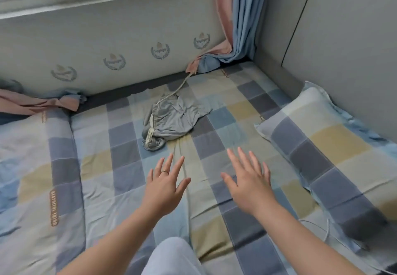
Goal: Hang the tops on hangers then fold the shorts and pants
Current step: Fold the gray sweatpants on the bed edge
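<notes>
Shorts (171, 120) grey, crumpled, on bed (120, 167), far-middle, near wall (107, 44). Pale drawstring (150, 130) trails over waistband. Left hand (166, 185) and right hand (249, 185) side by side over bed, nearer than shorts, clear of them. Both palms down, fingers straight and spread: grip wide, holding nothing. Contact with bed unclear. Ring (165, 171) on left hand. Pillow (322, 145) at right by headboard (343, 38). Pink-blue curtain (238, 16) in far corner.
</notes>
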A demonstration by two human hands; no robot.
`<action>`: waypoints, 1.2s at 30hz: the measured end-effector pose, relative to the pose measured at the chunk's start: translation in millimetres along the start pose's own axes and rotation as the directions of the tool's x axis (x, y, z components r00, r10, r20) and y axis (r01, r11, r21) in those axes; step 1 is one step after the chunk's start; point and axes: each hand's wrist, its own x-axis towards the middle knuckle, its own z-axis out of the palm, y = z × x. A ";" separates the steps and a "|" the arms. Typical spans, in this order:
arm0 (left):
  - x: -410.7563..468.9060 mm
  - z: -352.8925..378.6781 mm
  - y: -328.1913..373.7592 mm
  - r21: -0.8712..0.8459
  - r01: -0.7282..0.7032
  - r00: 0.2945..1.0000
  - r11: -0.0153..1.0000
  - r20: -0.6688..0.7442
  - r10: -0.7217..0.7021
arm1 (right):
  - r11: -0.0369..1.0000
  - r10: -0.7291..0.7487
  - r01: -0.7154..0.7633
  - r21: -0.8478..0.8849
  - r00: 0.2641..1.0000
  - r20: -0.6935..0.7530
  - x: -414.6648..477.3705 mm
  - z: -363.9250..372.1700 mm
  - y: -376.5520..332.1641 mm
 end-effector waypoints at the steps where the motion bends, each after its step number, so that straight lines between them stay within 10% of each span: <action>1: 31.3 8.4 -17.2 0.009 0.001 1.000 1.000 0.019 -0.002 | 1.000 0.026 -0.026 0.013 1.000 0.005 30.4 13.6 -0.9; 19: 519.0 250.4 -140.9 0.034 -0.039 0.997 0.999 -0.059 0.041 | 0.983 0.070 -0.045 -0.176 0.987 0.141 478.5 252.2 79.1; 24: 534.2 290.6 -149.0 0.048 0.020 0.958 0.999 -0.287 -0.006 | 0.995 -0.013 0.024 -0.092 0.993 0.120 549.7 259.6 90.3; 36: 543.1 297.1 -151.3 0.123 0.026 0.965 0.992 -0.262 0.007 | 0.983 -0.060 0.037 -0.180 0.990 -0.124 690.1 254.8 77.0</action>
